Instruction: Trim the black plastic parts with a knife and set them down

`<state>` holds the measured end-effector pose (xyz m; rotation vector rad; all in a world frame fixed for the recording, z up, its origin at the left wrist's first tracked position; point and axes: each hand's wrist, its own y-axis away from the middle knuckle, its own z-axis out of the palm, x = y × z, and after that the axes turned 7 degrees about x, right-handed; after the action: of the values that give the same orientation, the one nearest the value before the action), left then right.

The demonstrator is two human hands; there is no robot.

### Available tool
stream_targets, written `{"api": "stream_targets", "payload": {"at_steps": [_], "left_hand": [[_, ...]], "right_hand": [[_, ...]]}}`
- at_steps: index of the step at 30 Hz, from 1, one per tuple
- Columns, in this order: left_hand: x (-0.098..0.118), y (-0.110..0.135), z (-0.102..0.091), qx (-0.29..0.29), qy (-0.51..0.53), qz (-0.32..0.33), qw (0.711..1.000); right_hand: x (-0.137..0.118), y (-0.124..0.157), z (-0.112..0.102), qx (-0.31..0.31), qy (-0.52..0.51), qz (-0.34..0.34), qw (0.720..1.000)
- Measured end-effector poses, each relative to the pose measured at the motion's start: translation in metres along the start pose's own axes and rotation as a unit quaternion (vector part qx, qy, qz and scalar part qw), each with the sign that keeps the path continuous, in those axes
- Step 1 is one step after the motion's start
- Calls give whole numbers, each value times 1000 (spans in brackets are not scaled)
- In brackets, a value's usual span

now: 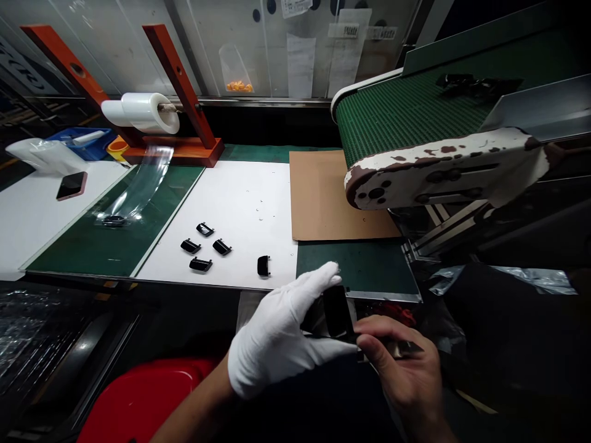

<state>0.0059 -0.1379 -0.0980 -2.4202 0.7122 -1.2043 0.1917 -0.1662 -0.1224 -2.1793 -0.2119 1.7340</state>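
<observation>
Left hand: your white-gloved left hand had its fingers pressed together, cradling the glossy black plastic part just off the worktop near edge.
Right hand: your bare right hand pinched its lower end.
Risk: a slipping pinch could have dropped it.

Glossy blk plastic piece, roughly rectangular, stands near-upright, pinched at its lower end by bare right hand; white-gloved left hand just beside it; 5 similar blk pieces lie separately, flat-ish, on white sheet.

A factory assembly line: a green conveyor belt beside a packing bench.
</observation>
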Motion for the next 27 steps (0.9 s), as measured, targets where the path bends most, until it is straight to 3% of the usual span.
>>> {"api": "stream_targets", "payload": {"at_steps": [5, 10, 14, 19, 23, 27], "left_hand": [[-9, 6, 10, -7, 90, -67, 994], [-10, 7, 6, -43, 104, -62, 992], [-7, 6, 3, -3, 94, -52, 994], [-2, 9, 6, 17, 144, -96, 985], [2, 11, 11, 25, 201, -136, 970], [4, 12, 14, 35, 236, -159, 958]], "right_hand": [[-1, -1, 1, -11, -12, 12, 1000], [-3, -6, -5, -78, 1, -17, 997], [-7, -12, -7, -104, 84, -41, 990], [-15, -18, 2, -112, 189, -77, 972], [-19, -22, 9, -108, 221, -137, 960], [-19, -24, 12, -103, 218, -156, 958]]}}
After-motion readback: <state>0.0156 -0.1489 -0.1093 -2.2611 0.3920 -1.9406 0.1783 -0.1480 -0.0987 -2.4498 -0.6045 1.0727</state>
